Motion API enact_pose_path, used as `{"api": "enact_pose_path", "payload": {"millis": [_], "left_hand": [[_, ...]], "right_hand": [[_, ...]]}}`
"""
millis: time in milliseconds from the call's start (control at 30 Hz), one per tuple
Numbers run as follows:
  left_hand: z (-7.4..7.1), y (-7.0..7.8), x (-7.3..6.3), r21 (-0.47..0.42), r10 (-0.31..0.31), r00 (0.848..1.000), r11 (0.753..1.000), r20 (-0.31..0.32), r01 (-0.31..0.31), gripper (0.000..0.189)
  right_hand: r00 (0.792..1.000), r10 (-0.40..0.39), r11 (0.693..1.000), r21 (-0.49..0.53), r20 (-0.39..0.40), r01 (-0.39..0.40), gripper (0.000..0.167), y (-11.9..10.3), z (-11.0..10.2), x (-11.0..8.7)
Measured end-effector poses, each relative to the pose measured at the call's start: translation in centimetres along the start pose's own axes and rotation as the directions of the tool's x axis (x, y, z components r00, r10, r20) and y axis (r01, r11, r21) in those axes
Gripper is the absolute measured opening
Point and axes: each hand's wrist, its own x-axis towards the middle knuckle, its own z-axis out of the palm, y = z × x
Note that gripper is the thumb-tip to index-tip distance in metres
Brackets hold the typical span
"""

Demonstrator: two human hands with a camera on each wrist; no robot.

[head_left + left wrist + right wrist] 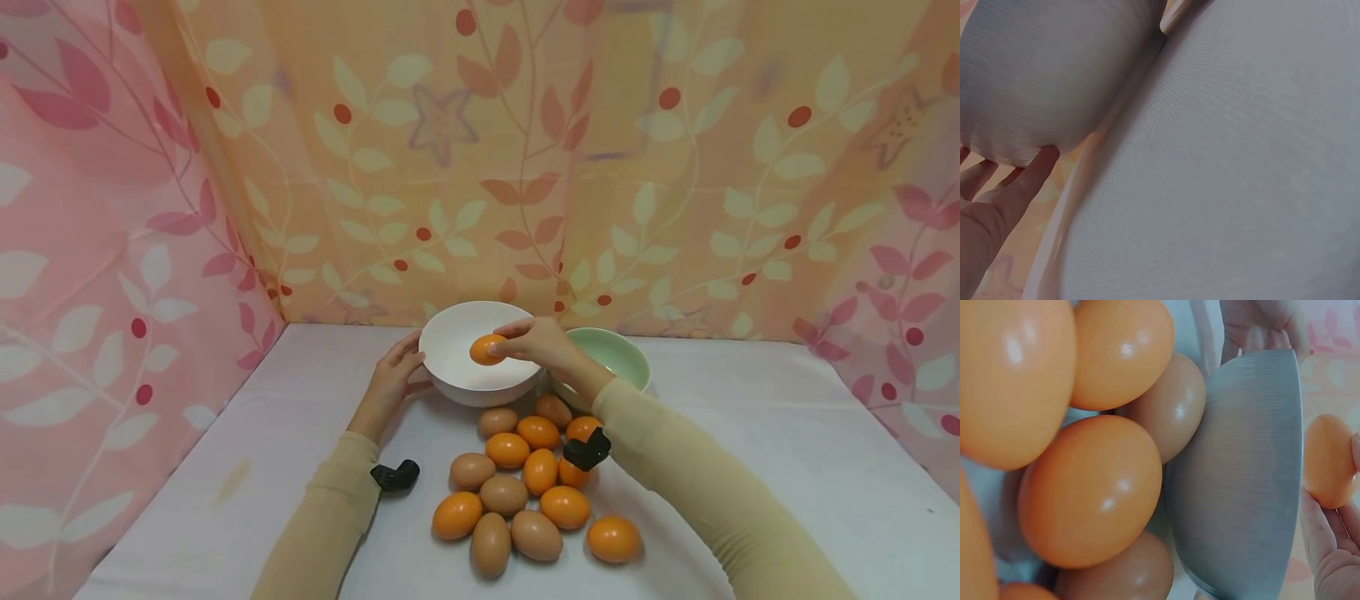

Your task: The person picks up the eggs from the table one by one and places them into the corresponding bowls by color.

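Head: wide, highest and farthest back, looking forward and down over the table (750,442) to the floral curtain (525,167). Left wrist: low, close, rolled, facing the white bowl's (450,343) outer wall past the left hand (397,367); dim and soft, big pale area is probably table. Right wrist: tight on the eggs (504,495), rolled roughly a quarter turn, bowl side-on. All three share bowl, left hand; head/right wrist share eggs, right hand (542,343).
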Motion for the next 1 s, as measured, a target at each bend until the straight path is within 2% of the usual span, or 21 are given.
{"api": "enact_pose_path", "payload": {"millis": [100, 300, 500, 1000], "left_hand": [[0.0, -0.1, -0.1, 0.004, 0.022, 1.000, 1.000, 0.004, -0.022, 0.063], [0.1, 0.0, 0.2, 0.012, -0.050, 0.999, 0.999, -0.018, 0.050, 0.056], [0.2, 0.3, 0.3, -0.005, -0.088, 0.996, 0.996, -0.034, 0.088, 0.053], [0.2, 0.2, 0.3, 0.028, -0.075, 0.997, 0.997, -0.030, 0.076, 0.053]], "right_hand": [[1.000, -0.011, 1.000, -0.002, -0.006, 0.011, 0.039, 0.0, 0.7, 0.6], [0.999, -0.048, 0.998, -0.048, 0.006, 0.048, 0.038, 0.1, 2.0, 1.4], [1.000, 0.002, 0.997, -0.082, 0.001, -0.002, 0.036, 0.2, 2.8, 2.0], [0.998, 0.061, 0.982, -0.181, 0.022, -0.056, 0.036, 1.1, 4.2, 3.4]]}}
